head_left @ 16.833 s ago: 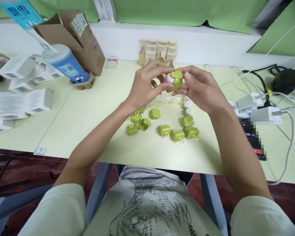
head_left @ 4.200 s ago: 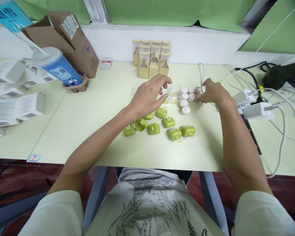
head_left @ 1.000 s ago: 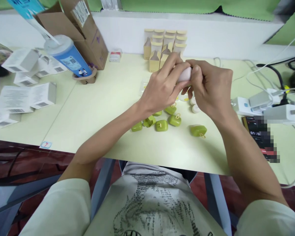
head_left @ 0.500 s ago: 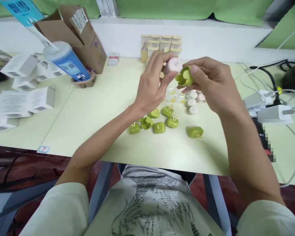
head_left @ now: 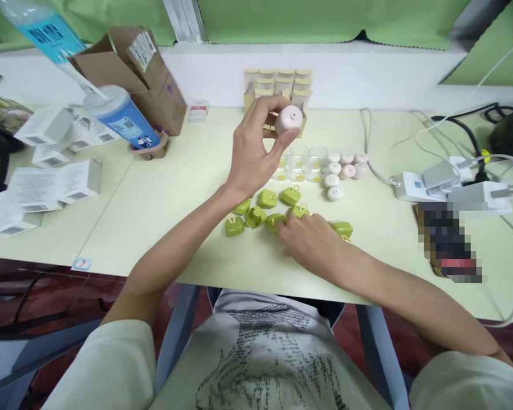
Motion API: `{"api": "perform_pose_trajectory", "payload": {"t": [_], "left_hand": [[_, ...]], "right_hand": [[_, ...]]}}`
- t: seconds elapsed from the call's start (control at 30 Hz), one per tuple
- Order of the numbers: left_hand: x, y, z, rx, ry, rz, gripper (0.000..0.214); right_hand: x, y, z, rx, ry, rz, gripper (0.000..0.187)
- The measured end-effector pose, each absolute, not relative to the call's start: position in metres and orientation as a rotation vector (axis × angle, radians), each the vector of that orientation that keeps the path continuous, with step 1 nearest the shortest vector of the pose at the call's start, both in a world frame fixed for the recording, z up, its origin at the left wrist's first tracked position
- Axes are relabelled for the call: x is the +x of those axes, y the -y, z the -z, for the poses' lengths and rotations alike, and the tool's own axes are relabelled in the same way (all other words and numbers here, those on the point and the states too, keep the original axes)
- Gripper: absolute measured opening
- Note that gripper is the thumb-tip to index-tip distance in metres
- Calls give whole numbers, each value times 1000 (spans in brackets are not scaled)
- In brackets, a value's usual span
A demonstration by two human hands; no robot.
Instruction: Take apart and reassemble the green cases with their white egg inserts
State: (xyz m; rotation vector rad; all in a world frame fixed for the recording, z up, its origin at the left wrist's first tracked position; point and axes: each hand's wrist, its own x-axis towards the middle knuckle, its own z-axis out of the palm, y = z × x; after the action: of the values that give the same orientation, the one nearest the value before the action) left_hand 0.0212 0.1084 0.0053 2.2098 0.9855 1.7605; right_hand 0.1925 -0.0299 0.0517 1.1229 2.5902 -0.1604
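Note:
My left hand is raised above the table and pinches a small pale pink round case between thumb and fingertips. My right hand lies low on the table among several green silicone covers, its fingers curled over the ones nearest the front edge; what the fingers hold, if anything, is hidden. One green cover lies just right of that hand. More pink and white round cases sit in a cluster behind, next to clear plastic trays.
Small tan cartons stand in rows at the back. A blue-and-white bottle and an open cardboard box are at the back left, white boxes at the left. Chargers, cables and a phone lie at the right.
My right hand has dropped from beside the pink case to the green covers on the table, and the green cover it held is no longer in view there. My left hand still holds the case up.

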Motion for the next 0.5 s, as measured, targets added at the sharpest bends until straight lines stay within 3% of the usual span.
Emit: {"api": "perform_pose_trajectory", "payload": {"t": [0.07,0.17,0.33,0.5], "left_hand": [[22,-106,-7,2250,-1003,-1769,55],[26,-103,-5,2366,-973,-1775,58],[39,-92,-1,2493,-854,-1797,46],[46,-79,-9,2503,-628,-1902,26]], "right_hand": [[203,28,-61,1290,-2621,107,17],[224,15,-80,1762,-2903,184,39],[235,-8,-86,2203,-3191,742,52],[241,-17,-89,2145,-3191,937,38]]}}
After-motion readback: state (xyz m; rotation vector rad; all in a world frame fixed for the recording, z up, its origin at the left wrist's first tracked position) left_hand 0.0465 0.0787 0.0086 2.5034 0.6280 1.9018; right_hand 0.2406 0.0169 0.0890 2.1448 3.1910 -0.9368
